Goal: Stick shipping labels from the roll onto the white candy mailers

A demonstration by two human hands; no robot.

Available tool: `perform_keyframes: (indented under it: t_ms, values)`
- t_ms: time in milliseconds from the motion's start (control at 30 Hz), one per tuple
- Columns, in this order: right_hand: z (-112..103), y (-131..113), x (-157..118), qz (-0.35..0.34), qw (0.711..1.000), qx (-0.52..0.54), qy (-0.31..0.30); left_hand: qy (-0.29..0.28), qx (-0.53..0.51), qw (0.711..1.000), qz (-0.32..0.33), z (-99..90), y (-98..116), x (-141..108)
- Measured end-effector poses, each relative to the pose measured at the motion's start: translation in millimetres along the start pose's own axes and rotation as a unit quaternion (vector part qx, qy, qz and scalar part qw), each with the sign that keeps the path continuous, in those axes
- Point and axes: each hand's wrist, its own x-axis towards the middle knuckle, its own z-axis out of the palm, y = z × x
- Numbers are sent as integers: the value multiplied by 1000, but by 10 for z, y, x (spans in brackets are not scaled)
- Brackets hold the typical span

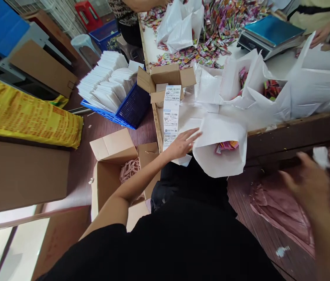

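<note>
A white bubble mailer (222, 160) with its mouth open toward me lies at the table's front edge, small colourful packets (226, 146) inside. My left hand (182, 144), fingers spread, is at the mailer's left edge, beside a strip of printed labels (171, 113) that hangs out of a small cardboard box (166, 74). Off to the right, beyond the table edge, my right hand (309, 179) is blurred, its thumb and fingers apart. A small white scrap (322, 157) shows just past its fingertips, apart from the hand as far as the blur shows.
Filled white mailers (239, 84) line the table, with a packet pile (220, 27) and a scale (272, 35) behind. A blue basket (130, 107) of white mailers and an open carton (110, 175) stand left. A person's hand (323, 35) is at upper right; another person stands top left.
</note>
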Motion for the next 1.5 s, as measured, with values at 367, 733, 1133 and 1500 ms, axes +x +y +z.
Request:
perform_keyframes:
  t_ms: [367,733,1133,1500]
  values:
    - [1021,-418,269,310,905,288,47,128,-171,929,-302,204,-180,103]
    - [1437,-964,264,368,682,628,-63,286,2,892,-349,-261,-490,121]
    - [1516,-2559,682,216,752,584,-219,-11,-352,873,-338,223,331,-1360]
    - [2286,-2485,1175,196,821,476,-248,344,-93,822,-445,-591,-357,-1917]
